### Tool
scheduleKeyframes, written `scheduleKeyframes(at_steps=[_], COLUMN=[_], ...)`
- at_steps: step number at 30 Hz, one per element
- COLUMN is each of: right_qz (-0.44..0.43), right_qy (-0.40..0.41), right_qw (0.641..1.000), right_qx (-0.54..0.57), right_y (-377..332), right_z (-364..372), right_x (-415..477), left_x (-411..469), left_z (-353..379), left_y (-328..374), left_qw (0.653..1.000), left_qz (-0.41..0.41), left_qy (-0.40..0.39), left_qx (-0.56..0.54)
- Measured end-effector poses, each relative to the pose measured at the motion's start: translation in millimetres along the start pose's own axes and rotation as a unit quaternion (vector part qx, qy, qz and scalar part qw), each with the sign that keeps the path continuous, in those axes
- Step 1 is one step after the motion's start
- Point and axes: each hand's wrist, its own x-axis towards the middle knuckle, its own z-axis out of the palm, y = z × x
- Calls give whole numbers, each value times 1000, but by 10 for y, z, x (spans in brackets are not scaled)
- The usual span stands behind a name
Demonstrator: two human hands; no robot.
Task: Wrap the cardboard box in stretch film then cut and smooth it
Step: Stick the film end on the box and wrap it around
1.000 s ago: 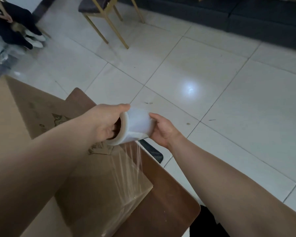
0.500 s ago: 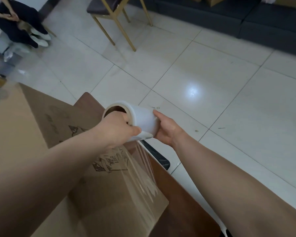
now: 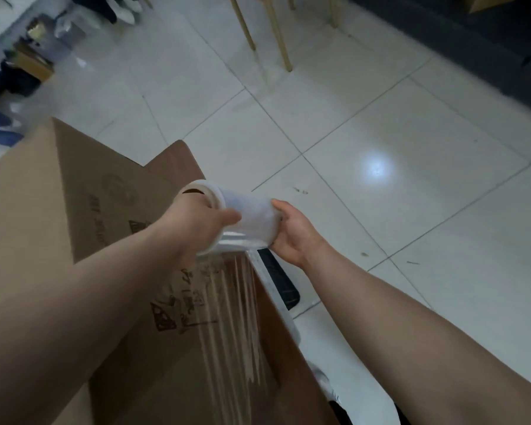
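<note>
at the far left the cardboard box (image 3: 83, 185) lies on the brown desk (image 3: 172, 157), its printed top face tilted toward the camera and one rounded corner of the desk showing past its far edge. the left hand (image 3: 196, 222) grips the left end of the stretch film roll (image 3: 246, 219): its thumb lies flat across the roll's outer face, pointing right, and its fingers are curled round that end, their tips hidden behind the open core. the roll is held level in the air just above the box's right edge. from its underside a clear sheet of film (image 3: 227, 317) runs down, streaked and wrinkled, over the box's near right part. the right hand (image 3: 292, 237) clamps the roll's right end, thumb on top, the fingers bent under and out of sight, so how far they reach into the core cannot be told. a dark object (image 3: 279, 280) shows below that hand, beside the box. further right lies the pale tiled floor (image 3: 380, 210), with chair legs (image 3: 276, 41) and a dark sofa (image 3: 472, 41) beyond.
</note>
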Motion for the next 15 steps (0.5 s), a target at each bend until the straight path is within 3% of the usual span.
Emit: scheduleKeyframes(at_steps=[5, 7, 10, 13, 15], right_qz=[47, 56, 56, 53, 55], right_qy=[-22, -34, -54, -65, -65], right_qw=[998, 997, 997, 996, 996], right_qx=[-43, -37, -25, -23, -14], right_y=[-163, -208, -239, -241, -220], right_z=[62, 70, 106, 117, 99], right_x=[150, 214, 281, 355, 404], left_x=[4, 22, 107, 240, 330], left_z=[-59, -106, -220, -290, -287], left_y=[81, 122, 175, 198, 188], left_qw=[994, 995, 1000, 968, 959], left_qz=[41, 34, -19, -105, -124], left_qy=[-10, -5, -8, -56, -31], left_qx=[101, 95, -18, -223, -254])
